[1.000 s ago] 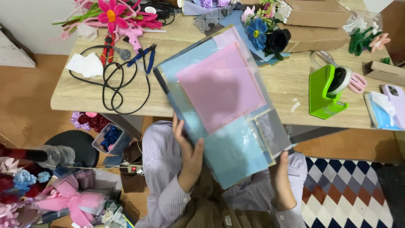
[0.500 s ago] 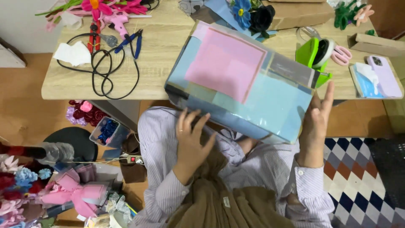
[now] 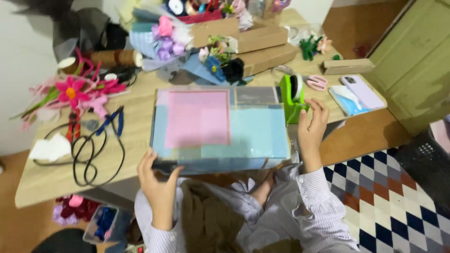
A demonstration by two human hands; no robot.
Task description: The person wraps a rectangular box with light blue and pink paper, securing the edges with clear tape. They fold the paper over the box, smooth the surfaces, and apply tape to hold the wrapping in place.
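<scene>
We log one flat clear packet of coloured paper sheets (image 3: 220, 125), pink square uppermost over pale blue, lying level above the near edge of the table (image 3: 136, 117). Our left hand (image 3: 157, 180) grips its near-left corner, thumb on top, the other fingers hidden beneath. Our right hand (image 3: 312, 129) clasps the right edge, fingers curled upward; the palm side is out of sight. The packet covers the table beneath it, so we cannot tell whether it rests there or is held just clear. Just beside the right hand stands a green tape dispenser (image 3: 292, 98), partly hidden by the packet's corner. To the left lie a looped black cable (image 3: 93, 152) and blue-handled pliers (image 3: 112, 122). At the far side, paper flowers (image 3: 75, 91) and cardboard boxes (image 3: 253, 47) crowd together, their tops cut off.
</scene>
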